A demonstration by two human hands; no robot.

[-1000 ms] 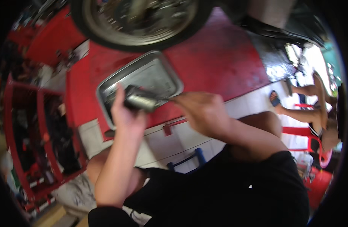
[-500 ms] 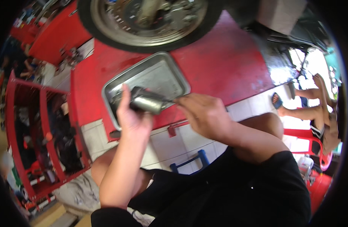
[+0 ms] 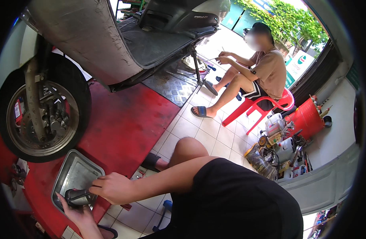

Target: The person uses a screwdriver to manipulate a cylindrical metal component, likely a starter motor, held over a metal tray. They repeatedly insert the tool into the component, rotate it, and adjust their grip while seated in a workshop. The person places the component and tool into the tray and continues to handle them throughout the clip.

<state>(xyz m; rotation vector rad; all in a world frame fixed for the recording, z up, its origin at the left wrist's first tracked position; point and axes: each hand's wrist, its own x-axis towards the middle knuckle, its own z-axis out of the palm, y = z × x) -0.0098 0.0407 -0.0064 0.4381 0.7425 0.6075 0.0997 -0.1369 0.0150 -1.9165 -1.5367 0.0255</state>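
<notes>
Platform (image 3: 127,115), red, spans the left half of the view. Scooter (image 3: 91,40) stands over it, front wheel (image 3: 82,99) at left. Co-worker (image 3: 270,71) sits on a red chair (image 3: 250,105), well apart from the hands. Tray (image 3: 77,171), metal, lies on the platform near the front wheel.

Left hand (image 3: 80,215) grasps the metal cylinder (image 3: 77,197) over the near part of the tray. Right hand (image 3: 113,189) has its fingertips at the cylinder's right end (whether they grip that end or a thin rod cannot be told).

Progress, as judged: the cylinder is in hand and handling of its end appears under way. It is not set down. Completion cannot be confirmed; the remaining work is not shown.

Difference from half a second earlier: the view has turned right, placing tray and hands at lower left and exposing the scooter's body and the co-worker's torso. The left grasp is unchanged. The thin rod, previously visible between right fingertips and cylinder, is no longer distinguishable.
</notes>
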